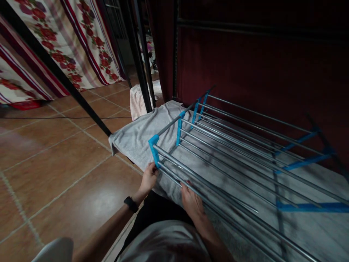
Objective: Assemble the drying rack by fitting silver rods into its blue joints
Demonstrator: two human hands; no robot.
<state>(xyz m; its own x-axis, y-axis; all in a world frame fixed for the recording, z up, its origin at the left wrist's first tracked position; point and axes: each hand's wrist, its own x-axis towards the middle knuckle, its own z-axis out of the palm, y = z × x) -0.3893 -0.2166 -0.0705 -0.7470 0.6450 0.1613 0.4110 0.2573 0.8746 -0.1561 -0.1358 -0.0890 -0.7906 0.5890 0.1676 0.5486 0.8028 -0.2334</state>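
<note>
A rack of silver metal rods [229, 140] joined by blue plastic connectors [179, 129] lies on a grey cloth. My left hand [149, 179], with a dark band at the wrist, has its fingers closed at the bottom of the front blue corner connector [154, 151]. Part of that grip is hidden from me. To its right, my right hand [191, 198] is closed around a lower metal rod [170, 175] near the same corner. Among the rods, one free rod end [257, 211] shows; I cannot tell where its other end sits.
Grey cloth [136, 133] covers the low surface under the rack. Dark metal posts [140, 58] rise behind and to the left. A dark red panel [245, 65] stands at the back. Tiled floor [62, 171] and a floral curtain [73, 43] lie to the left.
</note>
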